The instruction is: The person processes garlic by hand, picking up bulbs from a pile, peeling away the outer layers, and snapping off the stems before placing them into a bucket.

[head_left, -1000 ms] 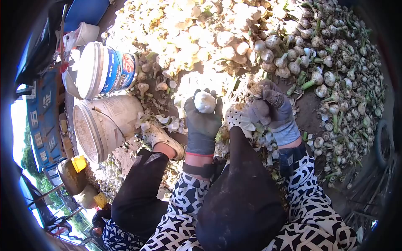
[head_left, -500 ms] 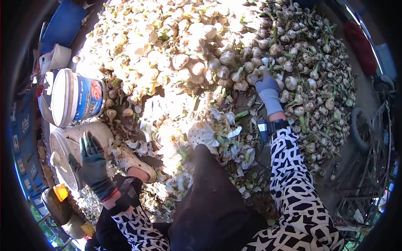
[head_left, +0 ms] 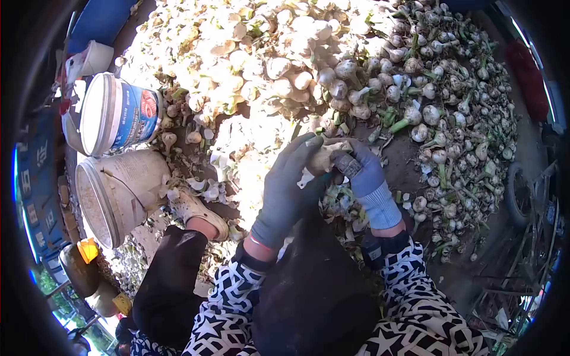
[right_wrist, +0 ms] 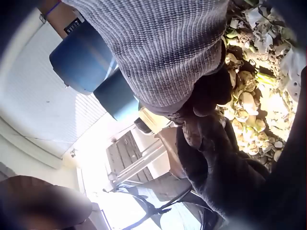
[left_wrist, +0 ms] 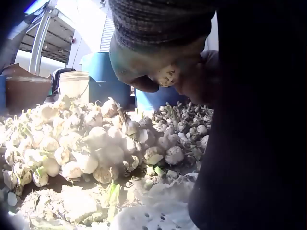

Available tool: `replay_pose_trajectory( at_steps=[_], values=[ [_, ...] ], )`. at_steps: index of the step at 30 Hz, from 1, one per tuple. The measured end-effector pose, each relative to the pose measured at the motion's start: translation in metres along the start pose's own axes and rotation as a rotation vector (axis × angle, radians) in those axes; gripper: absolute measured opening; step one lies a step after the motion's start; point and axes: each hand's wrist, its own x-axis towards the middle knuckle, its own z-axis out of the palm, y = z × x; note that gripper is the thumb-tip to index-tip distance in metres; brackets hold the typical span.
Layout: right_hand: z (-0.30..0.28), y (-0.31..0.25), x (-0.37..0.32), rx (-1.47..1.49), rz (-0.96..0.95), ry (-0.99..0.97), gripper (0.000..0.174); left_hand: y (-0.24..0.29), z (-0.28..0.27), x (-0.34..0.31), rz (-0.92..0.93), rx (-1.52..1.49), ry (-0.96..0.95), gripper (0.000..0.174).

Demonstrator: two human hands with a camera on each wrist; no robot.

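Observation:
In front of the knees, both gloved hands meet around one garlic bulb [head_left: 323, 157], dirty and pale. My left hand [head_left: 282, 193] grips it from the left, fingers bent over its far side. From the right, my right hand [head_left: 365, 172] holds the same bulb, and a grey band crosses one of its fingers. Part of the bulb [left_wrist: 168, 75] shows under the glove in the left wrist view. Much of it is hidden by fingers in the right wrist view, where the hands are dark.
A large garlic heap [head_left: 285, 65] spreads ahead and to the right. On the left, a white bucket [head_left: 127, 190] lies tipped beside a blue-labelled bucket [head_left: 122, 115]. Peelings surround the perforated clog [head_left: 199, 213]. A wheel [head_left: 519, 194] stands at far right.
My left hand had a clean white garlic bulb, then stood spread by the white bucket with that bulb at its mouth. My right hand reached into the heap; now both hands hold a dirty bulb.

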Motion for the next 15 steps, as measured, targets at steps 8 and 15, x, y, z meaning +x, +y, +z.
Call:
replay_pose_trajectory(
  at_steps=[8,15],
  values=[
    [0.002,-0.023,-0.008,-0.123,0.248,-0.584,0.022,-0.027,-0.033,-0.031,-0.133,0.083,-0.158,0.033],
    [0.018,0.02,0.006,0.354,0.571,-0.655,0.032,-0.008,-0.036,-0.029,-0.461,-0.442,0.095,0.034]
  ],
)
